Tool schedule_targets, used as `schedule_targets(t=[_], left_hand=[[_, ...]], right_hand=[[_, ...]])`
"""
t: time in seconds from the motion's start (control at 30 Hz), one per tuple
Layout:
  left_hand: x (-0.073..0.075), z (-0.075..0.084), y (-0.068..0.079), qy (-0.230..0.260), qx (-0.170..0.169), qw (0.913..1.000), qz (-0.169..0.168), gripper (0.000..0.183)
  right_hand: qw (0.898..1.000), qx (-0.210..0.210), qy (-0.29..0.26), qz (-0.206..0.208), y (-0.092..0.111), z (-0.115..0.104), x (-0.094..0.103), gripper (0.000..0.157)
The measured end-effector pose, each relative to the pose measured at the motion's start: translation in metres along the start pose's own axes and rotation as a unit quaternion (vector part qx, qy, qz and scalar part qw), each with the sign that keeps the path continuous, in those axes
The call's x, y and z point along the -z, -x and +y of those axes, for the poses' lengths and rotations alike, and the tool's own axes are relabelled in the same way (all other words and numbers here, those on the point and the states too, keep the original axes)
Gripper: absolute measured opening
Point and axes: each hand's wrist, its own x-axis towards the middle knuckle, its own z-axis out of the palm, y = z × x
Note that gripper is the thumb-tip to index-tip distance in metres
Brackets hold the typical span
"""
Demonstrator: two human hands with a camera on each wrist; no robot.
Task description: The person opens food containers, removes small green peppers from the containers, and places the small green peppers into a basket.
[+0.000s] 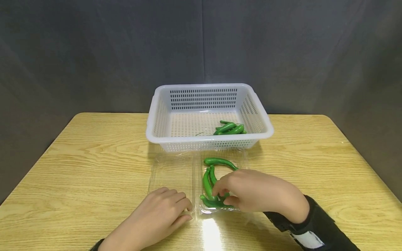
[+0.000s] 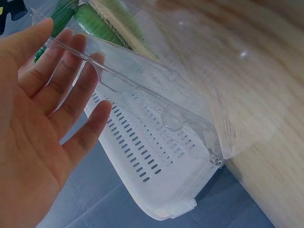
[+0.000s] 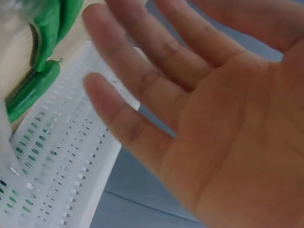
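Note:
Several green chili peppers [image 1: 208,184] lie in the right half of a clear plastic clamshell box [image 1: 198,181], with one pepper [image 1: 220,161] across its far end. My right hand [image 1: 254,191] hovers over the near right part of that half, its index finger and thumb apart by the peppers. In the right wrist view its palm holds nothing; the index and thumb tips are out of frame. At the near edge of the box's left half, the lid [image 2: 137,78], my left hand [image 1: 166,211] touches the rim with loosely extended fingers [image 2: 73,102].
A white perforated plastic basket [image 1: 208,137] stands just behind the box, with more green peppers [image 1: 230,129] in its near right corner. Both stand on a wood-grain table [image 1: 94,164]. A dark grey curtain [image 1: 125,52] hangs behind the table.

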Motion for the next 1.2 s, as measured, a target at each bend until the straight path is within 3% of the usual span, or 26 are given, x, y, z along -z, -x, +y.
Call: schedule_targets(t=[0.5, 1.2], left_hand=[[0.0, 0.0, 0.0, 0.003, 0.004, 1.0, -0.004, 0.013], [0.001, 0.0, 0.001, -0.003, 0.003, 1.0, -0.007, 0.013]], right_hand=[[0.998, -0.054, -0.005, -0.035, -0.012, 0.005, -0.013, 0.021], [0.999, -0.039, 0.025, -0.018, -0.018, 0.006, -0.02, 0.029]])
